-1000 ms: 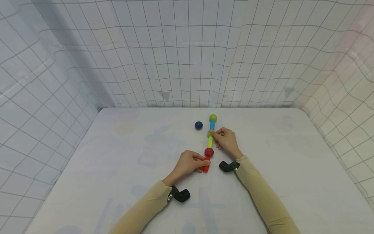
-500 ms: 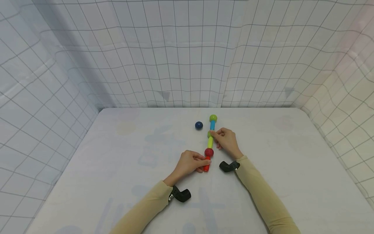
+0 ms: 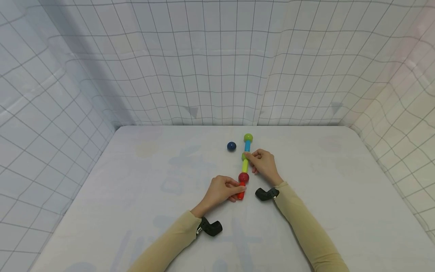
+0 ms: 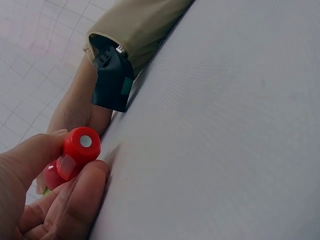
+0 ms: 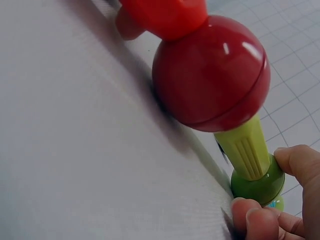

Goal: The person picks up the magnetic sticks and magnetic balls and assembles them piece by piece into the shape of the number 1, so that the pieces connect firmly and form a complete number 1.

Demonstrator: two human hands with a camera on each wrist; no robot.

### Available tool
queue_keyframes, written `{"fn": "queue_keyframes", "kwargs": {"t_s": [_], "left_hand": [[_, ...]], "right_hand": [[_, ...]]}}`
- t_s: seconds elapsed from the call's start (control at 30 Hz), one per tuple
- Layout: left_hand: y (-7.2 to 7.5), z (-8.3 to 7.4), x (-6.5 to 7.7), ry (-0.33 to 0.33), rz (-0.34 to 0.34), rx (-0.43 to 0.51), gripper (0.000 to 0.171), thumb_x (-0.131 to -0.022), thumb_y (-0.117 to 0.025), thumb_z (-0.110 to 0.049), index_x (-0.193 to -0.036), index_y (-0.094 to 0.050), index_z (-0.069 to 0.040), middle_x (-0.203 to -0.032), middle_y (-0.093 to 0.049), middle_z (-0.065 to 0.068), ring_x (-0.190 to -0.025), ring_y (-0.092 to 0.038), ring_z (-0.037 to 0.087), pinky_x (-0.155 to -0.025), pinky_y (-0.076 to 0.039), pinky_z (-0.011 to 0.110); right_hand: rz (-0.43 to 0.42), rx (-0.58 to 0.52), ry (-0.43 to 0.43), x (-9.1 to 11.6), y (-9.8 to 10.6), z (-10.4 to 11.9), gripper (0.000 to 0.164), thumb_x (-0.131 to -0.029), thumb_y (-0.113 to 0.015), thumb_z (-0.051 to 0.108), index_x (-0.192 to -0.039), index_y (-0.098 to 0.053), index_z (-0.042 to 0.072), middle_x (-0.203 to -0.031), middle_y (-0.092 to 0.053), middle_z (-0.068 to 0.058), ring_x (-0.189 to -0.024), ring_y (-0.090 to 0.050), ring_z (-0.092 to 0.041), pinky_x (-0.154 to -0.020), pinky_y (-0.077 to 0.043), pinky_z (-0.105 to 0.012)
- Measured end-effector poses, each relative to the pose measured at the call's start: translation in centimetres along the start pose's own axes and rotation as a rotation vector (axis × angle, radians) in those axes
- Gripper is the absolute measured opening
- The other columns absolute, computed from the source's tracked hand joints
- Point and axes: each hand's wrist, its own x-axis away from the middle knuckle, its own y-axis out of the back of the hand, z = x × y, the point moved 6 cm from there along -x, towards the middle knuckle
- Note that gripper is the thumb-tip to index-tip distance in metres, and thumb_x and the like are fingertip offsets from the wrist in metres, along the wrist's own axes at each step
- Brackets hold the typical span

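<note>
A chain of balls and rods lies on the white table. From the far end it runs: light green ball [image 3: 248, 138], blue rod [image 3: 247, 146], green ball [image 3: 243, 156], yellow rod [image 3: 245, 166], dark red ball [image 3: 243, 177], red rod [image 3: 241, 195]. Between thumb and fingers, my left hand [image 3: 219, 190] pinches the red rod, whose near end shows a pale round disc in the left wrist view. The rod meets the dark red ball in the right wrist view. My right hand [image 3: 265, 164] pinches the green ball, partly covering it.
A loose dark blue ball [image 3: 232, 146] sits left of the chain's far part. White grid-patterned curtains [image 3: 224, 75] enclose the table [image 3: 136, 181] at the back and sides. Each wrist wears a black camera mount [image 3: 211, 228].
The red rod's near end has swung very slightly to the right, closer in line with the chain. My right hand stays in place on the green ball.
</note>
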Motion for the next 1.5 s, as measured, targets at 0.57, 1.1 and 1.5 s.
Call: {"fn": "queue_keyframes", "kwargs": {"t_s": [0.57, 1.1, 1.5], "left_hand": [[1.3, 0.0, -0.3, -0.026, -0.041, -0.007, 0.038, -0.088, -0.067, -0.039, -0.082, -0.069, -0.001, -0.064, -0.065, 0.006, -0.053, -0.065, 0.019, -0.052, -0.054, 0.032], [6.5, -0.3, -4.5, -0.171, -0.450, -0.155, 0.024, -0.090, -0.066, -0.015, -0.109, -0.066, -0.001, -0.096, -0.065, 0.009, -0.086, -0.058, 0.021, -0.077, -0.047, 0.032], [6.2, -1.1, -8.5, -0.298, -0.331, -0.347, 0.041, -0.097, -0.047, -0.007, -0.138, -0.046, -0.002, -0.130, -0.054, 0.018, -0.097, -0.047, 0.033, -0.089, -0.032, 0.044]], "right_hand": [[0.006, -0.006, -0.012, 0.1, -0.1, -0.1, 0.041, -0.087, -0.067, 0.045, -0.086, -0.062, 0.005, -0.063, -0.059, -0.008, -0.041, -0.053, -0.017, -0.040, -0.045, -0.027], [0.010, 0.002, -0.001, 0.1, -0.1, 0.0, 0.035, -0.088, -0.067, 0.039, -0.086, -0.062, 0.004, -0.063, -0.059, -0.008, -0.041, -0.052, -0.016, -0.040, -0.045, -0.027], [0.017, -0.010, 0.012, 0.0, -0.1, -0.2, 0.038, -0.087, -0.067, 0.042, -0.086, -0.062, 0.004, -0.062, -0.060, -0.007, -0.040, -0.053, -0.017, -0.040, -0.046, -0.029]]}}
